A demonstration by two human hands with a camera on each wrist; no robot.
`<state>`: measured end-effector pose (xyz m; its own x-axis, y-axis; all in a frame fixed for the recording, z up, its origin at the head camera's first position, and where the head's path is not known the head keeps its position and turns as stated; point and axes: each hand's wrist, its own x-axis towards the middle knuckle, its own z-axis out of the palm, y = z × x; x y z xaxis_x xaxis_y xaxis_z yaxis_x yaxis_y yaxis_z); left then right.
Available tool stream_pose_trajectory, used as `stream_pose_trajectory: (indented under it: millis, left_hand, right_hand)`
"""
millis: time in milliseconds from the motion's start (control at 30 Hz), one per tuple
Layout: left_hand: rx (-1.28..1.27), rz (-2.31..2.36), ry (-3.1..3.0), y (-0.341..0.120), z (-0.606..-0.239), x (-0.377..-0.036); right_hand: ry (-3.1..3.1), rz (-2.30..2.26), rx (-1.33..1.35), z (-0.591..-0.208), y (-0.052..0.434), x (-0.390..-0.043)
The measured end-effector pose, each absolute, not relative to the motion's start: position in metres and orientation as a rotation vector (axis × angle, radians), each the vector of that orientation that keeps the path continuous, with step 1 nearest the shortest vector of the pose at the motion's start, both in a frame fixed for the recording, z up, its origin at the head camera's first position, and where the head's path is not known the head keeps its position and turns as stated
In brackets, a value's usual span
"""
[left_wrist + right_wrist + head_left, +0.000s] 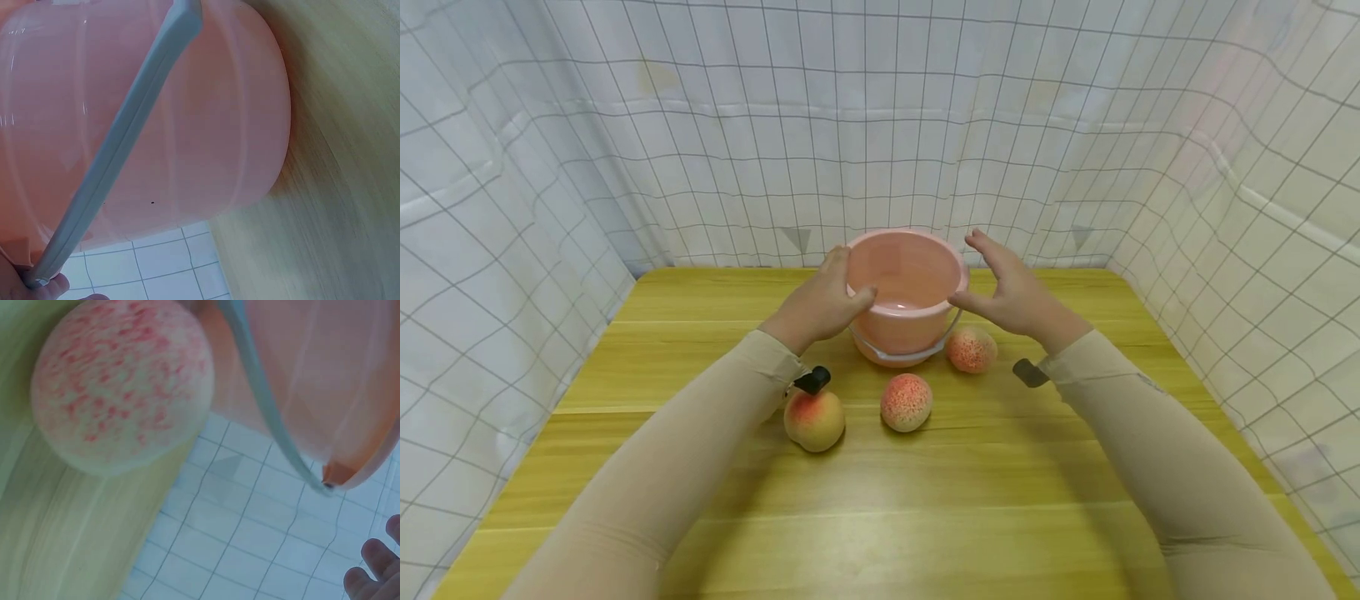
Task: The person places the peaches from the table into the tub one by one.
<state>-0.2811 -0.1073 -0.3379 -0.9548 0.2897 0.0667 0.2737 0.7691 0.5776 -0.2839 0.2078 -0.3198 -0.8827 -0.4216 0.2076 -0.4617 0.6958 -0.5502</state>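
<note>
in the head view, the bucket (901, 333) stands upright on the desk (880, 517), its mouth up and its handle (925, 353) hanging down in front. the left hand (820, 302) grips the rim at the left, thumb over the inner edge and fingers outside. the right hand (1011, 293) has its fingers straight and spread beside the right rim; the thumb tip overlaps the rim, and i cannot tell whether they touch. the right peach (972, 350) lies just beside the bucket, the middle peach (906, 402) nearer the person, and the left peach (815, 421) by the left cuff. in the left wrist view, the left fingertips lie beside the handle's end. in the right wrist view, the right fingertips show apart from the bucket's wall, the right peach large before the camera.
</note>
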Motion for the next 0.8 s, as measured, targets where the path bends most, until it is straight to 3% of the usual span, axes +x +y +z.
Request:
stream_pose_trajectory:
  millis: [800]
  left_hand:
    - [0.465, 0.942, 2.927, -0.108, -0.339, -0.282]
  right_hand:
    - [-3.066, 0.812, 0.724, -0.371, 0.242, -0.277]
